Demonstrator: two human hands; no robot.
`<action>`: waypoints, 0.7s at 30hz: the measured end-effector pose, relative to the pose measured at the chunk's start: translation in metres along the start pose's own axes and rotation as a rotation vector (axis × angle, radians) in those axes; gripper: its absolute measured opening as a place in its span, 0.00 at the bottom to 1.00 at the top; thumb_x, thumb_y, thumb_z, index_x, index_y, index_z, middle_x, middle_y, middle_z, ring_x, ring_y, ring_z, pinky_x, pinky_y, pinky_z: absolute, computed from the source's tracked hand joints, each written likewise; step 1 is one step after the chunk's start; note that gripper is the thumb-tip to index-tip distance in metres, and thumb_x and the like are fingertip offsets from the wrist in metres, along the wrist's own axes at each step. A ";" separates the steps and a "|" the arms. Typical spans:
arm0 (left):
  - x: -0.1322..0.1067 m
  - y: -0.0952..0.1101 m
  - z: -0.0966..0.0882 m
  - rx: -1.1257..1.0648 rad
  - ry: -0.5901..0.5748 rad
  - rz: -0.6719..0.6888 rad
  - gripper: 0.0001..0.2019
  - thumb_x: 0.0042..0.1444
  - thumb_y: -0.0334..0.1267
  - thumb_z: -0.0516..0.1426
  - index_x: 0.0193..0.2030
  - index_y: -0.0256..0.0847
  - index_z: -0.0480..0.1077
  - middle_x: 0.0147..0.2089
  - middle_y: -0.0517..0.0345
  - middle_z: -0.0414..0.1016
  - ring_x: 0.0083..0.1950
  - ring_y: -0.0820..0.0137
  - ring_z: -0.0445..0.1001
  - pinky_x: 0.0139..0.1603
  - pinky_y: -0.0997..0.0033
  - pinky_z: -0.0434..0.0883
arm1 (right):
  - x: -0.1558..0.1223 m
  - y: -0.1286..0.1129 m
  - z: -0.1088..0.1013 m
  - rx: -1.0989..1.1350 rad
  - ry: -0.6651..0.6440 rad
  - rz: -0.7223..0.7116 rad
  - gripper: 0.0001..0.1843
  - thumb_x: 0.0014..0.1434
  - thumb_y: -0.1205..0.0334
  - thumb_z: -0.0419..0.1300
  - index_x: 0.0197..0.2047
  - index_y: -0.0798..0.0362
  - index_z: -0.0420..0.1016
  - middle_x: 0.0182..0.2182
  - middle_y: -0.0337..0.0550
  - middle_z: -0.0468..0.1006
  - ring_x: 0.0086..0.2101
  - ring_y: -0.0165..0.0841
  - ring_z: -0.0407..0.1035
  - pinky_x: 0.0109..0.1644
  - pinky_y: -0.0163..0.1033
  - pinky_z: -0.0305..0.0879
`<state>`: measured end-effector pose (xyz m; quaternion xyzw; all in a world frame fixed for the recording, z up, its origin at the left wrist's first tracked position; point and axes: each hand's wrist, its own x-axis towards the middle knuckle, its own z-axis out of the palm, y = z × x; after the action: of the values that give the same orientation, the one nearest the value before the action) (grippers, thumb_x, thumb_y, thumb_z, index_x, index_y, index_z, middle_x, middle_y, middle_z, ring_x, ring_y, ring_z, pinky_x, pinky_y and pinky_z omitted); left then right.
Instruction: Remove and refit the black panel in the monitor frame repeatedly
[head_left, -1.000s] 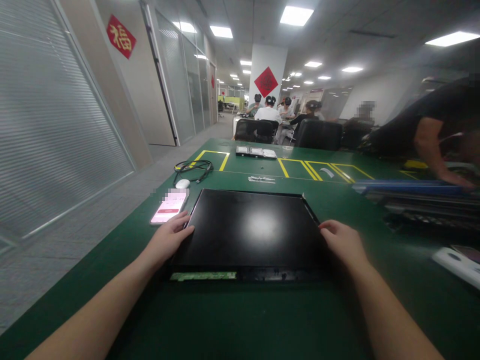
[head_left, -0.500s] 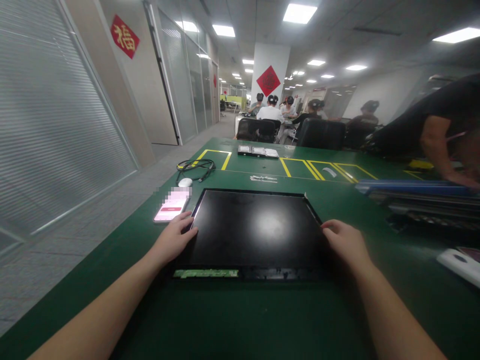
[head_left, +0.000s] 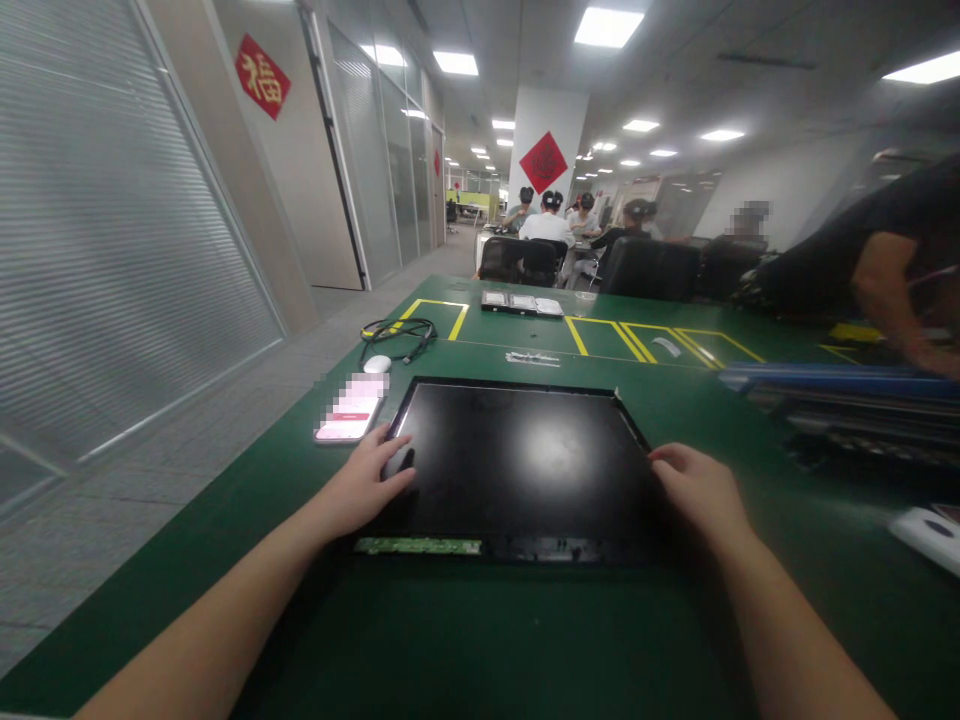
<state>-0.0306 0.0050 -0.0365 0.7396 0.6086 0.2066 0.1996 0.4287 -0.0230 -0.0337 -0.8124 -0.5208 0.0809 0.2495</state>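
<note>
A black display panel [head_left: 480,450] lies flat on the green table, with a green circuit strip [head_left: 417,546] along its near edge. My left hand [head_left: 371,477] is at the panel's left edge, fingers spread; the thumb and a finger reach over the screen, with a dark reflection beneath. At the opposite edge, my right hand [head_left: 697,490] has its thumb and fingers closed on the panel's rim. Its lower fingers are hidden from view.
A phone [head_left: 351,408], a white mouse [head_left: 377,365] and a coiled black cable [head_left: 401,338] sit to the left. Small parts [head_left: 532,358] lie beyond the panel, a black tray [head_left: 521,304] farther back. A co-worker's arm [head_left: 892,290] reaches over blue-edged items [head_left: 832,377] at right.
My left hand has shifted right, its thumb and fingers now farther over the screen and more spread. My right hand stays at the right edge. The whole view has shifted slightly.
</note>
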 end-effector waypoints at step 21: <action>-0.017 0.013 -0.029 -0.007 -0.303 0.274 0.25 0.52 0.43 0.67 0.59 0.50 0.77 0.77 0.47 0.59 0.74 0.46 0.61 0.70 0.46 0.62 | -0.001 -0.003 -0.003 0.021 -0.057 0.056 0.14 0.57 0.58 0.57 0.40 0.48 0.83 0.36 0.42 0.83 0.35 0.38 0.74 0.39 0.40 0.63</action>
<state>-0.0391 -0.0127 -0.0062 0.8375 0.4646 0.1201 0.2614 0.4271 -0.0243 -0.0298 -0.8213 -0.5039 0.1164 0.2406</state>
